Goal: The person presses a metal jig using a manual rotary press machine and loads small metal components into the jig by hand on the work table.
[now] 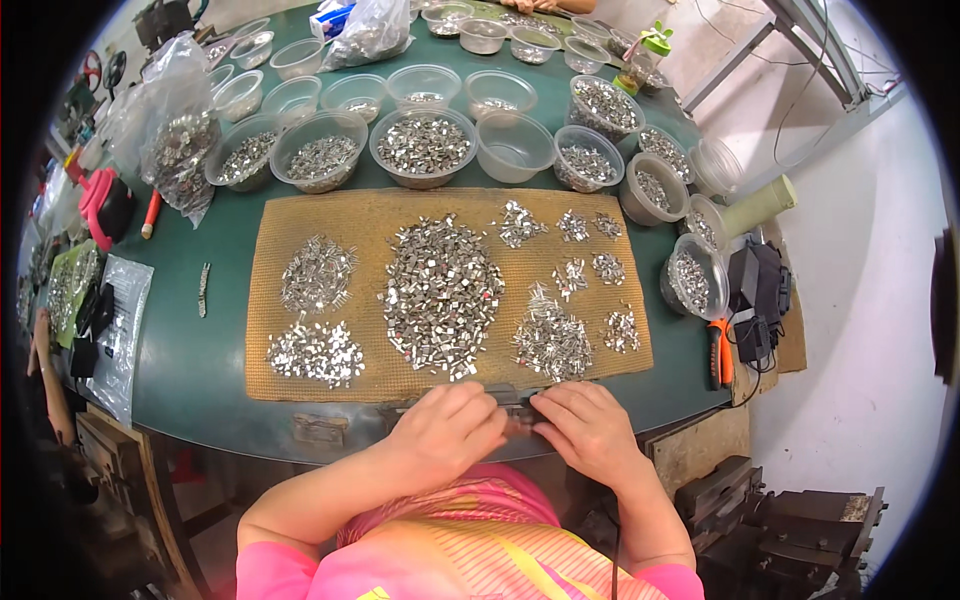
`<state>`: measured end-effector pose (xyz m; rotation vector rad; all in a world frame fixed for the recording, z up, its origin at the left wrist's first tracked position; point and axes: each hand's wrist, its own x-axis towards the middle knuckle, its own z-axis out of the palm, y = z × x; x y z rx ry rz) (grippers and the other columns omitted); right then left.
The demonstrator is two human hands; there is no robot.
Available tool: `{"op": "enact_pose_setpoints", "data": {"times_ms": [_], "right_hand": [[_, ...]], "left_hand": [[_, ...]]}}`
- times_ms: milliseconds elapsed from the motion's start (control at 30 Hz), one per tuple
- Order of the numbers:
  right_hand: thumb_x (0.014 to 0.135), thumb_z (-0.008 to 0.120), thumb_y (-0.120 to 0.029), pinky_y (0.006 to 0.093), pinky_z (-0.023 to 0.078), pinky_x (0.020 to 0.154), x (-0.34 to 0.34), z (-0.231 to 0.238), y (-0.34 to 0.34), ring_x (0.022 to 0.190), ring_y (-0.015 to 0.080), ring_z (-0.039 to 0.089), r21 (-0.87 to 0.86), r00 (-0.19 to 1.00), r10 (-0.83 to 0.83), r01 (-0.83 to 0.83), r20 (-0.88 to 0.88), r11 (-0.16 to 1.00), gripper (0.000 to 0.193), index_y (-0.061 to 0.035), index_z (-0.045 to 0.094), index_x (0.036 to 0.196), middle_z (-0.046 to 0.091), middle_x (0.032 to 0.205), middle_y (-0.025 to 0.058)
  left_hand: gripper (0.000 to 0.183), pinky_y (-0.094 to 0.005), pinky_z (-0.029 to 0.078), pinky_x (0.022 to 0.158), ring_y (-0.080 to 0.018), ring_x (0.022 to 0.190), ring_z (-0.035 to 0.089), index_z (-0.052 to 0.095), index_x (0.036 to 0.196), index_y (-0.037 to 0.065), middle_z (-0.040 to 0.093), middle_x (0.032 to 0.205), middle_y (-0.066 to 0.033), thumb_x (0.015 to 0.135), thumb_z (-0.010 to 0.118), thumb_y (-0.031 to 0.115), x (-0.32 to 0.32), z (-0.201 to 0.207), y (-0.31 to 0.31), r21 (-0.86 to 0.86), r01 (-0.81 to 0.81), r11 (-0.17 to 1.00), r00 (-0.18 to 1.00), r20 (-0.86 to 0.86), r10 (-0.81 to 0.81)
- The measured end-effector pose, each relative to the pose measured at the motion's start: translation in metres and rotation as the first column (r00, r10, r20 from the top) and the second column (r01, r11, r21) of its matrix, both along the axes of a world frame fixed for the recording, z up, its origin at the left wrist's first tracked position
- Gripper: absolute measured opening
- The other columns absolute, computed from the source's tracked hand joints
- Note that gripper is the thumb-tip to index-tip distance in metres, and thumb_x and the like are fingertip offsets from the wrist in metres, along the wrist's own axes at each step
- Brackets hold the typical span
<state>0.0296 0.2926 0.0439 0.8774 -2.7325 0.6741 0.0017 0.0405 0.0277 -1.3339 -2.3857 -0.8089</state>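
Observation:
At the table's front edge, my left hand [450, 425] bends over a dark metal fixture [512, 396], fingers curled and pressed together. On the fixture's other side, my right hand [585, 425] has its fingers together and thumb tucked in below. Whatever small pieces the fingertips pinch is hidden or blurred. Just beyond lies a tan textured mat [375, 215] with sorted heaps of tiny metal parts. A large pile of silvery pieces [443, 295] fills its middle. A heap of thin pins [552, 338] lies closest to my right hand, and flat shiny pieces [316, 354] sit at the left.
Clear plastic bowls, such as one of metal bits [424, 145], line the mat's far side. Orange-handled pliers [720, 353] lie at the right edge. A short metal link strip [204, 290] and a plastic bag [180, 150] are at left. Another person's hands show at the far side.

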Motion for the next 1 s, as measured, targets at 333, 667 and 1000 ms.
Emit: {"op": "enact_pose_setpoints", "data": {"times_ms": [333,667,1000], "right_hand": [[0.077,0.08,-0.011,0.0373,0.05,0.084,-0.007,-0.003,0.009,0.098,0.0236,0.063,0.097,0.998,-0.013,0.02,-0.068,0.995,0.035,-0.0059,0.071,0.11,0.068,0.106,0.0038],[0.082,0.08,-0.013,0.0362,0.054,0.066,0.003,0.005,-0.011,0.076,0.0248,0.066,-0.121,0.998,0.043,-0.037,0.047,0.992,0.022,-0.0075,0.068,0.1,0.068,0.086,0.0047],[0.089,0.077,-0.026,0.0392,0.053,0.064,0.02,-0.002,-0.001,0.072,0.0299,0.069,-0.09,0.797,0.041,0.017,0.602,0.996,0.061,-0.013,0.051,0.143,0.069,0.081,0.007]], "left_hand": [[0.044,-0.0405,0.051,0.079,-0.0278,0.095,0.061,0.07,0.114,0.003,0.061,0.1,-0.0078,0.078,0.083,0.023,0.006,0.004,-0.034,-0.049,-0.176,0.983,0.982,0.063,0.179],[0.045,-0.0387,0.052,0.074,-0.0278,0.089,0.061,0.072,0.112,0.007,0.062,0.097,-0.0065,0.072,0.086,0.021,0.023,-0.012,-0.053,0.026,-0.32,0.947,0.946,0.057,0.318],[0.044,-0.0398,0.055,0.075,-0.029,0.088,0.063,0.069,0.111,0.003,0.064,0.096,-0.0075,0.073,0.086,0.016,0.032,-0.01,-0.06,0.059,-0.174,0.983,0.981,0.095,0.168]]}}
